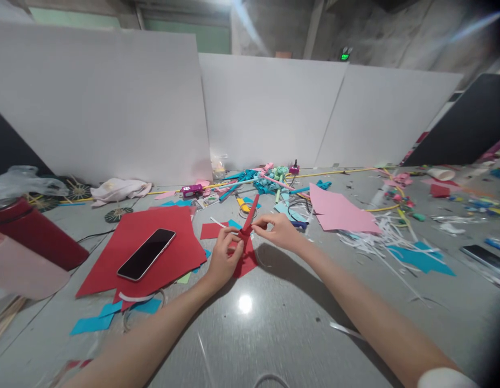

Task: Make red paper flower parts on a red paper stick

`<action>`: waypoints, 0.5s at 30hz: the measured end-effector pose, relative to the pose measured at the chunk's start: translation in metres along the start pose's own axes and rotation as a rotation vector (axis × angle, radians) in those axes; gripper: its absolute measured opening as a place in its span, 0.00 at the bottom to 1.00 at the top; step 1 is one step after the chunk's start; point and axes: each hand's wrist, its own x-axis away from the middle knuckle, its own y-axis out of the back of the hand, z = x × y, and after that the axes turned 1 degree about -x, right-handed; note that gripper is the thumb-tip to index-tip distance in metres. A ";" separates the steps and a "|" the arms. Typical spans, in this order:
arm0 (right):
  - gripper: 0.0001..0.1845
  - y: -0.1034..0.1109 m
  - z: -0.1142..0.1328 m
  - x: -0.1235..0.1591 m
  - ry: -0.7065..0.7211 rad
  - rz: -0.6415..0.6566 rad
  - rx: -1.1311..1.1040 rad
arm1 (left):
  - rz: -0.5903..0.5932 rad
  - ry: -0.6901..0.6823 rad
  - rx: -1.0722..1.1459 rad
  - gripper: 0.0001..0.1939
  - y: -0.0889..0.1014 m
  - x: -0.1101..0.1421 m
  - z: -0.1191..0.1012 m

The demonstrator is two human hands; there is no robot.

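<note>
A narrow rolled red paper stick point(251, 212) leans upright in front of me, with folded red paper around its foot. My left hand point(226, 254) is closed on the folded red paper at the lower end of the stick. Just right of the stick, my right hand point(277, 230) pinches thumb and forefinger together close to the folded paper. What lies between those fingertips is too small to make out. Under both hands a flat piece of red paper point(247, 264) rests on the table, and a smaller red scrap point(213, 230) lies behind my left hand.
Left, a black-screened phone point(147, 254) lies on red sheets point(100, 253), near a red bottle point(40, 231). Behind are teal paper flowers point(266, 183) and a purple glue gun point(192, 190). Right are a pink sheet point(339, 210), white paper strips point(389, 240) and another phone point(486, 257). White panels point(270, 108) stand behind.
</note>
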 end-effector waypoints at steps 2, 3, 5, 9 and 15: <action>0.10 -0.003 0.000 0.002 0.062 -0.010 0.034 | -0.015 0.003 0.030 0.14 0.000 -0.001 0.001; 0.09 -0.005 -0.001 0.002 0.096 -0.013 0.058 | -0.024 -0.009 0.038 0.14 0.000 -0.001 0.001; 0.09 -0.010 -0.003 0.004 0.167 -0.018 0.114 | -0.034 -0.040 0.040 0.12 -0.001 -0.002 0.001; 0.06 -0.017 -0.006 0.005 0.334 -0.044 0.226 | -0.051 -0.048 0.074 0.10 -0.002 -0.002 0.006; 0.05 -0.024 -0.003 0.005 0.498 -0.002 0.389 | -0.062 -0.024 0.075 0.11 -0.002 -0.002 0.010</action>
